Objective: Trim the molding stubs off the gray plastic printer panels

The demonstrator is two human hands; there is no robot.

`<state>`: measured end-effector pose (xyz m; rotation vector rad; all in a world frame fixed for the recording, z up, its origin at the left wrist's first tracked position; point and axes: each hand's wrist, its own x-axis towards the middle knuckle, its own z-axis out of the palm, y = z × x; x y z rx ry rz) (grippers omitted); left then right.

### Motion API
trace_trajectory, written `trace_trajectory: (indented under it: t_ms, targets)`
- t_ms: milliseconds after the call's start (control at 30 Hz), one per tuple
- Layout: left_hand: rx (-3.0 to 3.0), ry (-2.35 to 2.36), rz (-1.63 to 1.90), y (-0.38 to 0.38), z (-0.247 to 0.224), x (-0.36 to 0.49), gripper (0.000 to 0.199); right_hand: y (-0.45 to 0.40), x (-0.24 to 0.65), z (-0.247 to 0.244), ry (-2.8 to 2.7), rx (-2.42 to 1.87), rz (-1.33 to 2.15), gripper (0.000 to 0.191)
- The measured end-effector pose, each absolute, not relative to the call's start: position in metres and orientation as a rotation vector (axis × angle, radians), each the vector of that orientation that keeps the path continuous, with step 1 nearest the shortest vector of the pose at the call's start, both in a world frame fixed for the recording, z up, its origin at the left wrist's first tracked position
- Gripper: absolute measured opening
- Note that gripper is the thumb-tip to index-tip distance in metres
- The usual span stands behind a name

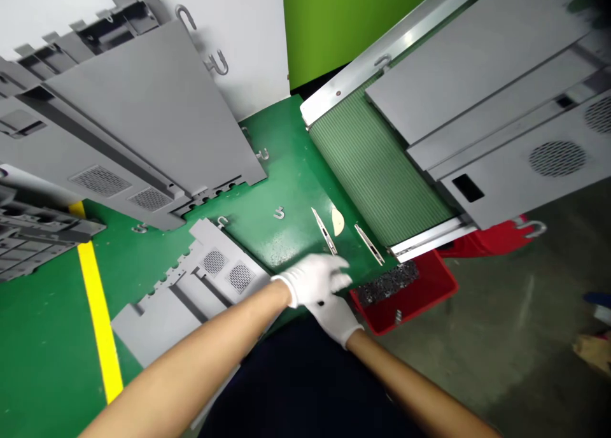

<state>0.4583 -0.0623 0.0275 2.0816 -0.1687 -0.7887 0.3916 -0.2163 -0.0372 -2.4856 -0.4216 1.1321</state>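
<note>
My left hand (315, 280), in a white glove, is over my right hand, its fingers stretched to the right with a gap between them. They are somewhat blurred, and I see nothing held in them. My right hand (336, 318), also gloved in white, lies just below and touches or nearly touches the left; its fingers are hidden. A small dark spot, part or mark, shows between the hands. Left of them is a grey plastic panel (191, 298) with two round grilles. Beyond the fingers lie two slim pointed metal tools (324, 231) and a cream half-moon piece (338, 221).
A grey hook (279, 213) lies on the green surface (286, 183). Large grey panels (153, 107) stand at left. On the right, another grey panel (458, 69) rests over a ribbed green conveyor belt (377, 164). Below it sits a red bin (436, 285) holding small dark parts.
</note>
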Motion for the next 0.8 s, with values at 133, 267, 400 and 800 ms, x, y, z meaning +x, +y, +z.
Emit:
trace_trajectory:
  t_ms: [133,267,400,800]
  targets:
    - [2.654,0.680,-0.387,0.072,0.009,0.473,0.052,-0.231,0.379,-0.030,-0.123,-2.242,1.211,0.033]
    - [2.534,0.981,-0.724,0.189,-0.016,0.467,0.059,-0.238,0.377,-0.021,-0.132,-2.057,1.287,0.010]
    - [2.305,0.836,-0.807,0.210,-0.026,0.452,0.068,-0.205,0.397,-0.014,-0.339,-2.115,1.172,0.020]
    - [2.162,0.782,-0.867,0.212,-0.030,0.466,0.061,0.005,0.475,-0.046,-0.793,-2.347,1.252,0.058]
